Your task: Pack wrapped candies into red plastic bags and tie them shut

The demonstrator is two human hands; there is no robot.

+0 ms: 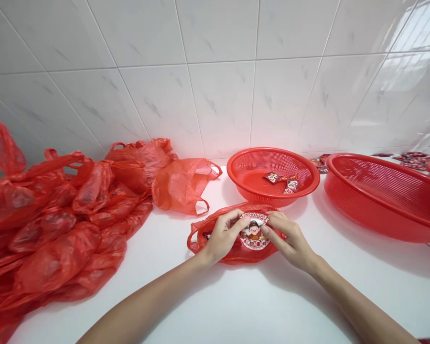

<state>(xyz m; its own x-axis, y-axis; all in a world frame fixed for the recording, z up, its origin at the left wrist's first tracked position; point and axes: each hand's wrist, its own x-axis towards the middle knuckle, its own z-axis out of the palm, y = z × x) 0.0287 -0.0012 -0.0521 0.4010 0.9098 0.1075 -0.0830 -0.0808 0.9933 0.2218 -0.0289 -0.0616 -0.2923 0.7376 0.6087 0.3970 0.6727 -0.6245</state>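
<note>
A round white-and-red label (254, 234) with a cartoon figure sits at the red plastic bag (232, 258) in front of me. My left hand (226, 234) pinches the label's left edge, thumb and fingers together. At its right edge, my right hand (288, 237) grips it with the thumb over its face. Whether the label is loose or part of a packet, I cannot tell. The bag lies around and beneath both hands, one handle loop showing at its left. Something dark, partly hidden, shows inside it beside my left hand.
Behind the hands stands a red mesh basket (272, 195) holding a few small wrapped packets (291, 185). A larger red basket (387, 205) is at the right, with more packets (413, 160) behind it. Filled red bags (57, 239) heap up at the left, beside a flatter red bag (181, 184). Tiled wall (218, 105) behind.
</note>
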